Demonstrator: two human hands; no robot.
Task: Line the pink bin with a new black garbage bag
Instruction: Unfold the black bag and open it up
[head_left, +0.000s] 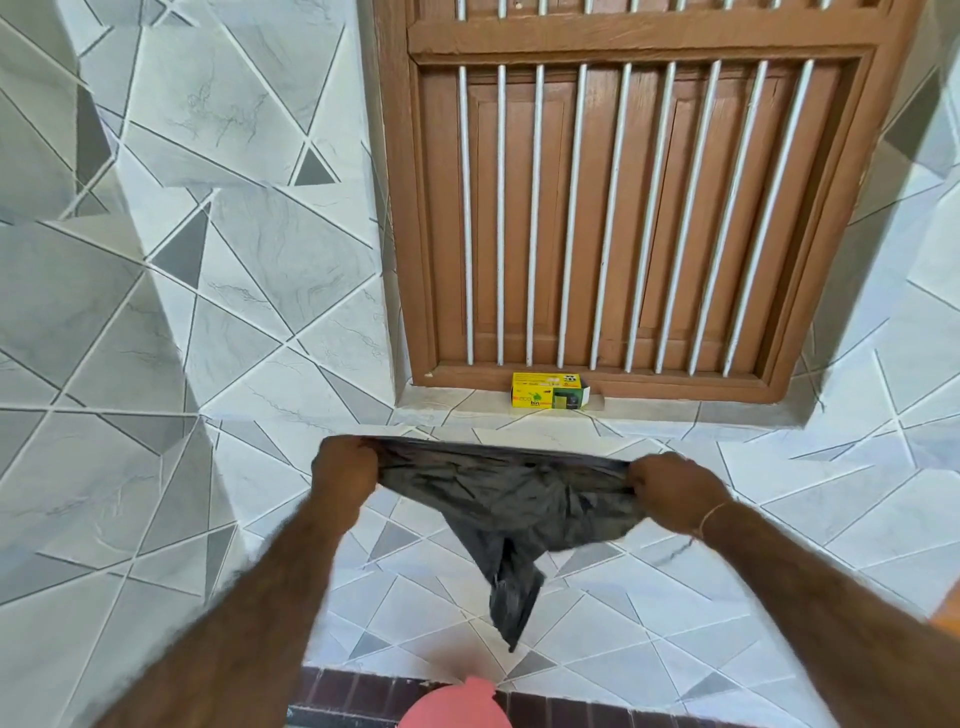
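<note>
I hold a black garbage bag (511, 506) stretched out in front of me at chest height. My left hand (345, 470) grips its top edge on the left and my right hand (675, 491) grips it on the right. The bag hangs crumpled below my fists and tapers to a point. Straight below it, at the bottom edge of the view, shows part of the pink bin (454, 704); most of it is cut off.
A yellow box of bin bags (548, 397) lies on the tiled sill under a brown wooden window with white bars (623, 208). Grey patterned tiles cover the walls. A dark brick-patterned floor strip (353, 693) runs beside the bin.
</note>
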